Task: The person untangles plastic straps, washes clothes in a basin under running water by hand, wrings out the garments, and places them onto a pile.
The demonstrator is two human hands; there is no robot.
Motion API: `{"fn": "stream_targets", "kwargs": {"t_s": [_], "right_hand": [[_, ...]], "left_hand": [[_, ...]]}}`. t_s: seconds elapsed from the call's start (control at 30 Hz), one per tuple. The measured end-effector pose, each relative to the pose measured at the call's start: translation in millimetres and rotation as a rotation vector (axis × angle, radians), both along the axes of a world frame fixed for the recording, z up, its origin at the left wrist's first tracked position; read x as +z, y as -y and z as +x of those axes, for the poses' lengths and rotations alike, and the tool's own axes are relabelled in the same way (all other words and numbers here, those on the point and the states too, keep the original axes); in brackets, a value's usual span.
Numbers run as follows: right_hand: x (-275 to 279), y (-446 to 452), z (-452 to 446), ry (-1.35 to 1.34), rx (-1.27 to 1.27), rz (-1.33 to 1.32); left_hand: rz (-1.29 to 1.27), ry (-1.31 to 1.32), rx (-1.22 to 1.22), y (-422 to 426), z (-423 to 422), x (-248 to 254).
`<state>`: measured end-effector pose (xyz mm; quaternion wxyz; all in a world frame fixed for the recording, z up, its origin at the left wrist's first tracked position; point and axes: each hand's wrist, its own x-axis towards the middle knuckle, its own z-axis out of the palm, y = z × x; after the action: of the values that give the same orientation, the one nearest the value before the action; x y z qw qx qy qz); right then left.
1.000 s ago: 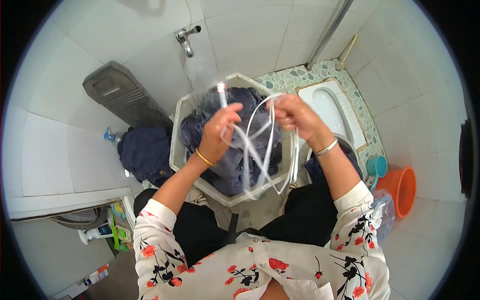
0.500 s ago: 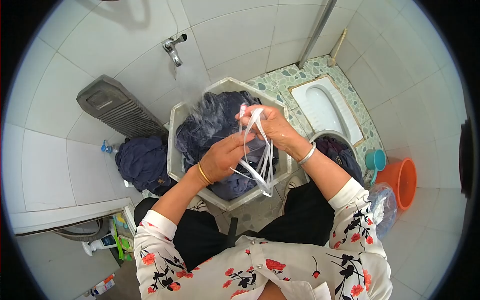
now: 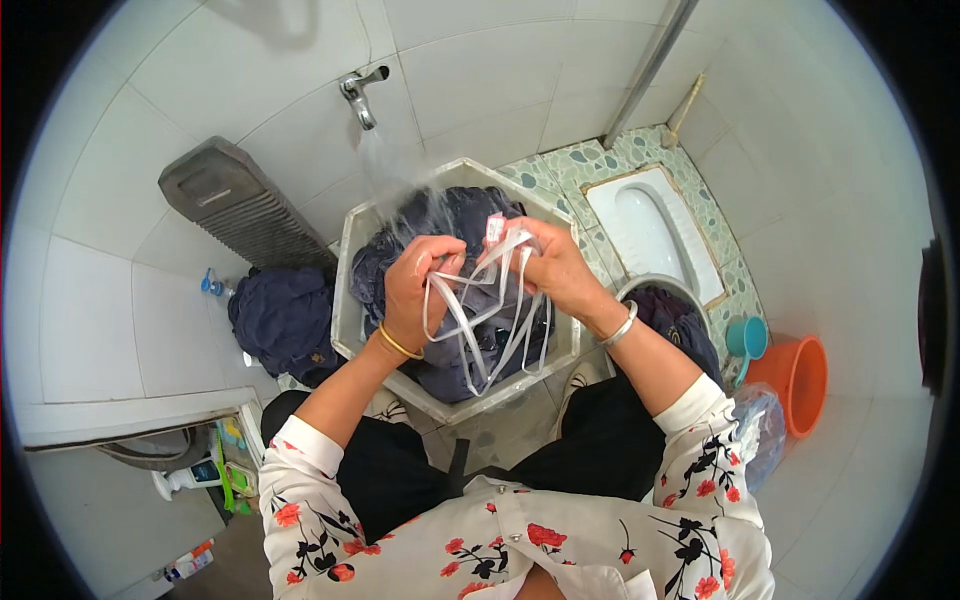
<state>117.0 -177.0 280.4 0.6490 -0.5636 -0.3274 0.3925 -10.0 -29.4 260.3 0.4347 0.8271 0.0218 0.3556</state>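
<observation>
White cord point(image 3: 463, 325) hangs looped from the fingers point(image 3: 538, 268).

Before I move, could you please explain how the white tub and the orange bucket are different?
The white tub has an angular rim, while the orange bucket has a round one. The tub looks clearly wider than the bucket. The tub holds dark clothes, with water from the tap falling on them; no clothes show in the bucket. Both are open, without a lid.
</observation>
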Motion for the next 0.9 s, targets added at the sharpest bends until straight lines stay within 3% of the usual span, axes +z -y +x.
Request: {"fn": "stream_targets", "kwargs": {"t_s": [0.07, 0.17, 0.53, 0.6, 0.67, 0.8, 0.9], "right_hand": [[0.9, 2.2, -5.1, 0.039, -0.016, -0.023], [3.4, 0.5, -14.3, 0.0, -0.051, 0.037], [1.1, 1.9, -25.5, 0.192, -0.013, -0.05], [-6.8, -2.7, -25.8, 0.228, -0.057, 0.071], [5.5, 1.4, -24.9, 0.259, -0.002, 0.029], [19.6, 6.3, -20.9, 0.281, 0.191, -0.112], [11.7, 4.8, -20.0, 0.379, 0.201, -0.104]], "left_hand": [[-0.064, -0.053, 0.034, -1.6, -0.7, 1.9], [-0.281, -0.209, -0.121, 0.2, -1.9, 12.0], [-0.467, -0.209, -0.282, -3.1, -4.6, 5.5], [-0.474, -0.158, -0.249, -0.2, -5.0, 15.5], [-0.812, -0.335, -0.226, -0.9, -8.8, 33.4], [-0.716, -0.344, -0.228, -11.5, -10.0, 27.3], [-0.744, -0.357, -0.253, -16.9, -12.0, 19.0]]}}
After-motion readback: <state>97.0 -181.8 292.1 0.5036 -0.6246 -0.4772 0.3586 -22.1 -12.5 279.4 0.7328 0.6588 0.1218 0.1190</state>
